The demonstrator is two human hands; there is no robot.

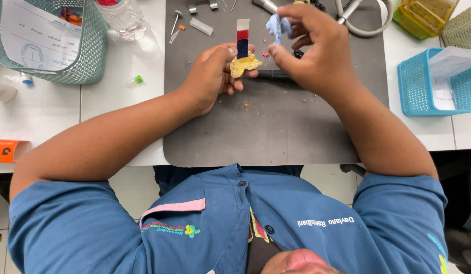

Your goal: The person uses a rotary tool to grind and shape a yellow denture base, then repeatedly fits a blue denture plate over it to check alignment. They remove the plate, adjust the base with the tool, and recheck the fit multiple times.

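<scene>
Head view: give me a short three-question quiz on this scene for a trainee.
1. True or false: the left hand holds a yellow mould with a red, white and blue strip.
2. What colour is the small piece pinched in the right hand?
3. Which surface lies under both hands: A) the grey mat, B) the blue basket, C) the green basket?

Key: 1 true; 2 pale blue; 3 A.
</scene>
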